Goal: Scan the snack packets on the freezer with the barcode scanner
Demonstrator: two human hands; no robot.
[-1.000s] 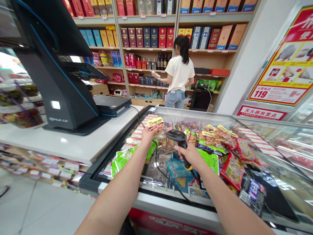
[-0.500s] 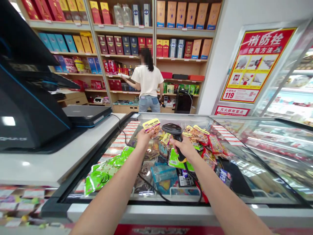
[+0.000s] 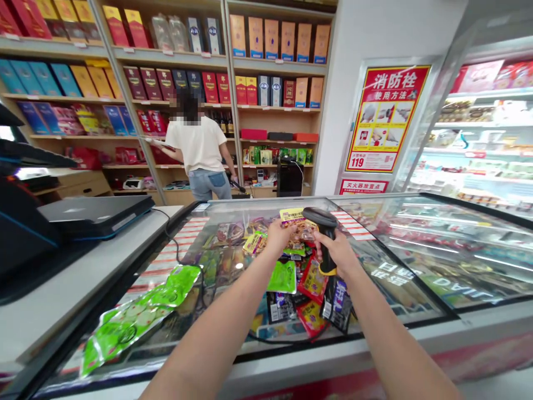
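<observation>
My right hand grips a black barcode scanner by its handle, its head pointing left over the pile. Close to its left, my left hand pinches a yellow-topped snack packet, whose right end reaches behind the scanner head. Under and around both hands lie more packets on the glass freezer lid: a green packet, a red packet and a black packet. Farther left, several shiny green packets lie overlapping in a row.
A scanner cord runs over the lid's left edge. The left counter bears a flat black device and a dark terminal. Behind the freezer, a person stands facing shelves of boxed goods. Refrigerated shelves stand at right.
My view has swung to the right. My left hand, with the yellow-topped packet, is now closer to the scanner and over the pile. The person behind has shifted posture slightly.
</observation>
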